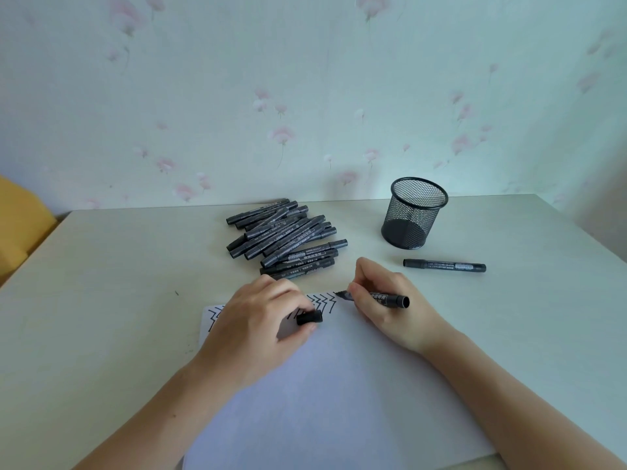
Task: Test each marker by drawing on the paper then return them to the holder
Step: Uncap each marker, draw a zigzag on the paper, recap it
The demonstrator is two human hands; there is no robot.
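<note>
Gripping an uncapped black marker (380,297) in the right hand (383,300), fingers curled round the barrel, nib pointing left and sitting at the top right end of a row of black zigzag lines (322,301) on the white paper (339,385); hard to tell whether the nib is actually touching the sheet. Pinching the black cap (309,317) in the left hand (261,320), fingertips curled round it, the hand resting over the upper left part of the paper and covering much of the zigzag row, so only the marks at either side are showing. Lying on the pale table (118,266) beyond the hands, a loose pile of capped black markers (285,235), stacked across one another, their printed labels too small to read and the count unclear. Standing upright to the right of the pile, well apart from it, a black wire-mesh pen holder (414,213), with no marker visible through the mesh. Lying on its side just in front of the holder, a single capped marker (444,265). Running out of view at the bottom edge, both forearms and the near corners of the paper. Showing at the far left, a cut-off yellow object (20,225), hard to identify.
</note>
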